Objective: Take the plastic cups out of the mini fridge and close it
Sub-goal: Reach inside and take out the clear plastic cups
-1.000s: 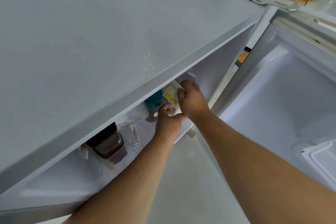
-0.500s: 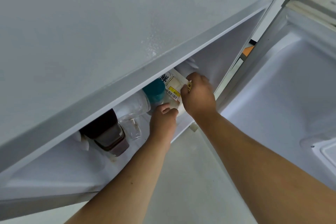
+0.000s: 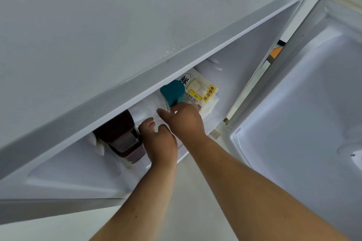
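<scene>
Looking down past the mini fridge's grey top (image 3: 98, 35) into its open compartment. A teal plastic cup (image 3: 172, 92) stands near the middle, with a clear rim at its lower end. My right hand (image 3: 186, 121) curls around that lower end, thumb spread to the left. A clear plastic cup (image 3: 140, 123) beside the dark container is mostly hidden by my left hand (image 3: 158, 143), whose fingers close on it. Another frosted clear cup (image 3: 150, 105) lies behind the hands. The fridge door (image 3: 293, 113) stands open on the right.
A dark brown lidded container (image 3: 121, 139) sits left of my left hand. A bread package (image 3: 201, 92) with a yellow label lies right of the teal cup against the inner wall. The overhanging top hides the back of the compartment. Pale floor (image 3: 195, 211) shows below.
My right hand has left the bread package and moved left to the teal cup. My left hand has shifted left from the teal cup to the clear cup by the dark container.
</scene>
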`<move>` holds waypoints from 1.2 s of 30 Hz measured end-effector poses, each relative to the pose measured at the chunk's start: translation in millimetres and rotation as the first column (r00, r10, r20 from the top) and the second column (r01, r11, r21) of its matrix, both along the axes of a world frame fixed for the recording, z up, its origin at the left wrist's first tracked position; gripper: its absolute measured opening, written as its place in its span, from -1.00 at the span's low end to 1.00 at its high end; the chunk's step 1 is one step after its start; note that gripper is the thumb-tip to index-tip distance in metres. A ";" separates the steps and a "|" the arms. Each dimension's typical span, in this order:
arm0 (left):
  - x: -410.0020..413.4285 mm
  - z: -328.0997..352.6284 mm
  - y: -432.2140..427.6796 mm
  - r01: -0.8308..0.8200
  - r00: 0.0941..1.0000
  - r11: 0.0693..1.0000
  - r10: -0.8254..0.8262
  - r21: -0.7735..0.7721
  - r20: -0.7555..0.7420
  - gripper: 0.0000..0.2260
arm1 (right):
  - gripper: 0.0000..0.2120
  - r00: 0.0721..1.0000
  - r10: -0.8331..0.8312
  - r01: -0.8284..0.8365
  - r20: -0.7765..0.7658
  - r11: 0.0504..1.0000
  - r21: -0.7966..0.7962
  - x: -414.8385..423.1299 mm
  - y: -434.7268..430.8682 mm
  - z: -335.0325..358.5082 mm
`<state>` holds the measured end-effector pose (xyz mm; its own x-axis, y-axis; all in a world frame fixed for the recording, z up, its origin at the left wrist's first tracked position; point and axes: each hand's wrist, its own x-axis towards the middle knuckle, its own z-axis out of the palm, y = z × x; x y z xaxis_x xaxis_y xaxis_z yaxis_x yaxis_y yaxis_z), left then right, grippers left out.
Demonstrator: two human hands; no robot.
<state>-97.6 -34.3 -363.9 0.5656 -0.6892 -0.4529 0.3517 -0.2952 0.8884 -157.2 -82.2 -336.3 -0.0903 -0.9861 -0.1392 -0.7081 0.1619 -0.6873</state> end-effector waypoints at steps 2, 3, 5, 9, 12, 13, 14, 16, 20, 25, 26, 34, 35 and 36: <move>-1.0 1.7 1.5 0.012 0.998 0.998 -0.008 -0.058 0.066 -0.56 | -0.57 1.000 -0.004 0.005 -0.020 0.999 0.036 5.0 -4.7 -4.6; 0.4 1.5 1.3 0.023 0.997 0.997 -0.017 -0.078 0.080 -0.55 | -0.58 0.999 0.013 -0.011 -0.042 0.999 0.036 7.3 -6.3 -6.0; 4.7 0.3 -1.4 0.045 0.991 0.995 -0.034 -0.090 0.128 -0.57 | -0.66 0.999 0.039 -0.039 -0.029 0.999 0.017 9.5 -8.0 -7.7; 5.3 8.1 0.7 0.056 0.984 0.996 -0.042 -0.072 0.176 -0.82 | -0.81 0.992 0.087 -0.080 0.091 0.994 -0.076 -4.1 3.6 -8.6; -2.5 16.6 8.6 0.106 0.953 0.993 -0.085 -0.058 0.291 -0.82 | -0.79 0.983 0.143 -0.129 0.114 0.984 -0.123 -21.9 18.4 -6.4; -5.1 18.3 11.8 0.124 0.944 0.990 -0.098 -0.065 0.315 -0.82 | -0.81 0.977 0.164 -0.143 0.137 0.979 -0.148 -28.9 23.7 -4.9; -7.1 19.2 14.5 0.136 0.936 0.989 -0.107 -0.064 0.334 -0.81 | -0.84 0.971 0.180 -0.152 0.160 0.973 -0.171 -35.9 28.9 -3.7; -10.2 17.6 19.8 0.159 0.919 0.986 -0.128 -0.054 0.372 -0.76 | -0.85 0.962 0.172 -0.135 0.213 0.974 -0.180 -51.8 40.9 -2.9; -11.7 6.5 29.8 0.203 0.848 0.979 -0.175 -0.001 0.500 -0.65 | -0.82 0.927 0.011 -0.014 0.376 1.000 0.006 -83.2 61.0 -11.7; -9.0 -10.8 25.6 0.326 0.897 0.932 -0.358 0.158 0.260 -0.54 | -0.79 0.838 -0.183 -0.003 0.513 0.940 0.341 -97.1 54.2 -28.7; -9.1 -12.7 23.2 0.351 0.902 0.920 -0.382 0.174 0.201 -0.59 | -0.80 0.831 -0.196 -0.018 0.520 0.925 0.379 -97.9 50.4 -30.8; -11.4 -33.4 11.9 0.280 0.959 0.941 -0.265 0.192 -0.101 -0.70 | -0.82 0.907 -0.217 -0.012 0.362 0.845 0.535 -92.1 22.6 -43.0; -12.4 -34.5 11.0 0.272 0.961 0.942 -0.254 0.197 -0.110 -0.69 | -0.82 0.922 -0.197 -0.018 0.332 0.837 0.546 -90.3 19.9 -44.5; -13.3 -37.1 9.7 0.261 0.963 0.945 -0.240 0.196 -0.125 -0.67 | -0.84 0.945 -0.145 -0.041 0.293 0.836 0.547 -89.0 17.5 -46.8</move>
<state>-111.0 -24.6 -401.0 0.3322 -0.6870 -0.6463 0.3251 -0.5598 0.7622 -246.2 -64.7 -383.1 0.0006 -0.7376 -0.6752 -0.4532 0.6017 -0.6577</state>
